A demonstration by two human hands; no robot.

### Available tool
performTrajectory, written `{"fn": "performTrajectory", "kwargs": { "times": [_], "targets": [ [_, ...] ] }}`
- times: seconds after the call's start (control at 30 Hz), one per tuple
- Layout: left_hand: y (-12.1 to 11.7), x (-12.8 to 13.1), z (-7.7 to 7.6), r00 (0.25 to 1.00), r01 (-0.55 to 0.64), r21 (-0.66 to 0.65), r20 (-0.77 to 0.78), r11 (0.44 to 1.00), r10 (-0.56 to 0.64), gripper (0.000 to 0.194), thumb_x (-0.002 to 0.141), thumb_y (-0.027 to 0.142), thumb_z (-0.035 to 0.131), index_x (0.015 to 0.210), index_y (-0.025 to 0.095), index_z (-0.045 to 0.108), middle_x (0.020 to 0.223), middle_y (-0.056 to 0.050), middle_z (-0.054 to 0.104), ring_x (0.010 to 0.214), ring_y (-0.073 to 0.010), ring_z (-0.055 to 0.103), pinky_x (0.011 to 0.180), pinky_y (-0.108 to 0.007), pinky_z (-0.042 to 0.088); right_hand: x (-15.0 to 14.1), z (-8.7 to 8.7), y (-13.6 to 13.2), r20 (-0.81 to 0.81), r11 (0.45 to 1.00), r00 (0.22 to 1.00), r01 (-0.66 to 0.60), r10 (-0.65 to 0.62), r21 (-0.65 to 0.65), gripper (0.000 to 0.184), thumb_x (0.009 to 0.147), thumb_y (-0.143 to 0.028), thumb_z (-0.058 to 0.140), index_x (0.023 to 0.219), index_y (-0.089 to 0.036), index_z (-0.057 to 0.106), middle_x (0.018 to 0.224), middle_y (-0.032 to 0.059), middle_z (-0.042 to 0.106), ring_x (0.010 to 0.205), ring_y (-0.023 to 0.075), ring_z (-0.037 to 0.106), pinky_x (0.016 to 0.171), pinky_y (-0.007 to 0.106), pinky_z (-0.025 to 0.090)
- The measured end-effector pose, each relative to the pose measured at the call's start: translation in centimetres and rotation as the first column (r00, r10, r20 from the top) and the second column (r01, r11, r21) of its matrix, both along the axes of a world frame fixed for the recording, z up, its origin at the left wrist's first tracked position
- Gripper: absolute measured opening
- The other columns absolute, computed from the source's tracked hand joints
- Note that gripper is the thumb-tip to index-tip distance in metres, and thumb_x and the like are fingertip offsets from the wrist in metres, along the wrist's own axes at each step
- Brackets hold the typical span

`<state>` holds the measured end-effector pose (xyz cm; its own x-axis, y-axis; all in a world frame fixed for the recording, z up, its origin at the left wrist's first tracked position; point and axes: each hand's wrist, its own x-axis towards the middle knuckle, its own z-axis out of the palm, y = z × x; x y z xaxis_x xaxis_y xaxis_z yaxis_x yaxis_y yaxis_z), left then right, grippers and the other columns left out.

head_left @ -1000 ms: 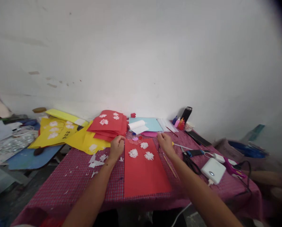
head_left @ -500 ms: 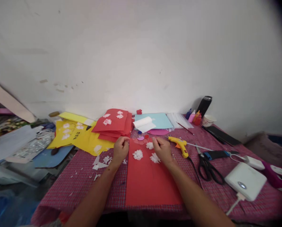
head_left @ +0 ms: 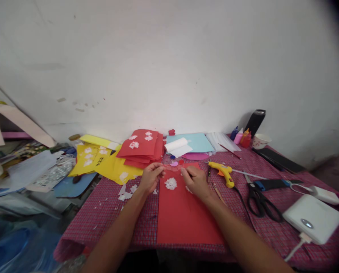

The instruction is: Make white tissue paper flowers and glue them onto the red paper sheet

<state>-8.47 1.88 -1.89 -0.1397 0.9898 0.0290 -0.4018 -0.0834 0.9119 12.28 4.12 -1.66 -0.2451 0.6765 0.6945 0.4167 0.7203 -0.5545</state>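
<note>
A sheet of red paper [head_left: 186, 220] lies lengthwise in front of me, with a fluffy white paper flower [head_left: 171, 184] on its upper left. Another white flower [head_left: 188, 189] is partly covered by my right hand. My left hand [head_left: 152, 176] hovers at the sheet's upper left edge, thumb and forefinger pinched together. Over the upper right part is my right hand [head_left: 196, 181], closed with the fingers curled under. Whatever either hand pinches is too small to make out. Just beyond the fingertips sits a clear palette with blue, pink [head_left: 174, 163] and red paint.
Red sheets with flowers [head_left: 141, 144] and yellow sheets [head_left: 101, 163] are stacked left, near white scraps [head_left: 125, 193]. To the right lie a yellow glue gun [head_left: 222, 170], black scissors [head_left: 263, 204], a white power box [head_left: 313, 218], paint bottles [head_left: 240, 137], a cup [head_left: 260, 141] and a black flask [head_left: 256, 121].
The view has turned slightly left, so things appear shifted right. My left hand has tipped over, its fingers now pointing inward. My right hand covers more of the flowers on the right.
</note>
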Motion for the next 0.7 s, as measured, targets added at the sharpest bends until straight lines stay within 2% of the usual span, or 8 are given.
{"fn": "performTrajectory", "kwargs": {
  "times": [0.1,0.17,0.3,0.43,0.6,0.7],
  "targets": [
    [-0.6,0.7,0.2,0.993,0.115,-0.008,-0.027,0.993,-0.116,0.030,0.069,0.032,0.079,0.085,0.013,0.063,0.073,-0.001,0.067,0.055,-0.0086,0.060,0.053,-0.021,0.047,-0.7,0.1,-0.9,-0.016,0.994,0.994,-0.110,0.111,0.015,0.018,0.094,-0.025,0.052,0.078,-0.019,0.057,0.070,0.0005,0.058,0.064,0.0140,0.053,0.063,0.026,0.040],
    [-0.9,1.1,0.2,0.981,0.188,0.002,-0.056,0.982,-0.187,0.028,0.073,0.035,0.077,0.084,0.013,0.063,0.070,-0.002,0.066,0.054,-0.0093,0.059,0.052,-0.021,0.047,-1.2,0.1,-1.5,-0.020,0.986,0.986,-0.165,0.165,0.039,0.007,0.092,-0.021,0.054,0.090,-0.020,0.061,0.079,0.0030,0.064,0.072,0.0159,0.058,0.069,0.028,0.043],
    [-1.1,1.8,-0.1,0.947,0.302,0.006,-0.116,0.953,-0.299,0.029,0.079,0.041,0.071,0.080,0.013,0.062,0.062,-0.002,0.064,0.051,-0.0112,0.059,0.051,-0.022,0.045,-2.0,-0.2,-2.1,-0.022,0.976,0.976,-0.214,0.215,0.050,0.009,0.091,-0.018,0.055,0.096,-0.022,0.061,0.083,0.0042,0.066,0.075,0.0174,0.060,0.072,0.030,0.045],
    [-1.2,2.1,0.1,0.940,0.332,0.000,-0.084,0.943,-0.331,0.028,0.079,0.040,0.071,0.081,0.014,0.062,0.061,-0.002,0.064,0.051,-0.0116,0.059,0.051,-0.023,0.045,-2.1,-0.3,-2.1,-0.036,0.984,0.985,-0.167,0.170,0.061,0.010,0.090,-0.019,0.055,0.097,-0.022,0.061,0.082,0.0044,0.064,0.073,0.0179,0.058,0.070,0.031,0.046],
    [-1.4,1.8,0.7,0.945,0.320,0.057,0.048,0.946,-0.322,0.019,0.076,0.028,0.074,0.085,0.014,0.064,0.074,-0.002,0.064,0.060,-0.0101,0.059,0.058,-0.022,0.046,-1.7,0.0,-1.8,-0.076,0.986,0.983,-0.163,0.166,0.040,0.014,0.087,-0.016,0.054,0.098,-0.021,0.061,0.083,0.0046,0.062,0.075,0.0181,0.056,0.069,0.031,0.045],
    [-1.5,1.7,0.7,0.938,0.333,0.096,0.063,0.938,-0.340,0.022,0.073,0.020,0.075,0.092,0.016,0.065,0.078,-0.001,0.063,0.063,-0.0101,0.059,0.060,-0.023,0.046,-1.6,-0.1,-1.7,-0.044,0.980,0.979,-0.197,0.197,0.016,0.011,0.087,-0.015,0.054,0.092,-0.021,0.061,0.083,0.0046,0.061,0.075,0.0181,0.056,0.070,0.031,0.045]
  ]
}}
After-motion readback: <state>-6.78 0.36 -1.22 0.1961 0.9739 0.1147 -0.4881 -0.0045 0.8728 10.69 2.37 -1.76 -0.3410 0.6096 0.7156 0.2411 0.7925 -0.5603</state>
